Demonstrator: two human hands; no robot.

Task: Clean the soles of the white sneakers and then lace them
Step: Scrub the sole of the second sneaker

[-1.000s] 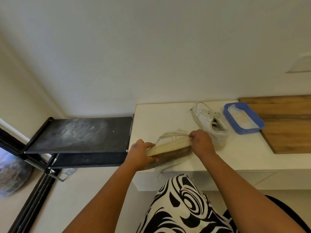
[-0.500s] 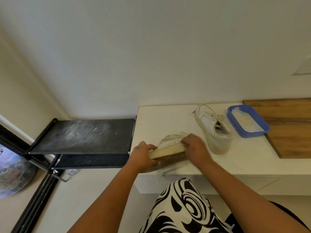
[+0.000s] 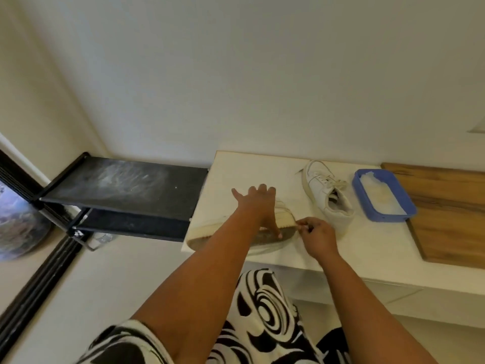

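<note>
One white sneaker [image 3: 210, 233] lies on its side at the front left corner of the white table [image 3: 249, 169], its dirty sole facing me. My left hand [image 3: 258, 206] reaches over it with fingers spread and straight, and its thumb touches the sole. My right hand [image 3: 316, 236] is at the sneaker's right end, its curled fingertips pinching the edge there. What exactly they pinch is too small to make out. The second white sneaker [image 3: 328, 195] stands upright farther back on the right, with loose laces.
A blue tray [image 3: 410, 210] holding something pale sits right of the upright sneaker, partly on a wooden board [image 3: 451, 206]. A dusty black shelf rack [image 3: 126, 185] stands against the table's left side. My patterned clothing fills the bottom of the view.
My left hand let go of the sneaker's left end and stretched out flat over it. The sneaker now lies on the table, and my right hand shifted to its right end.
</note>
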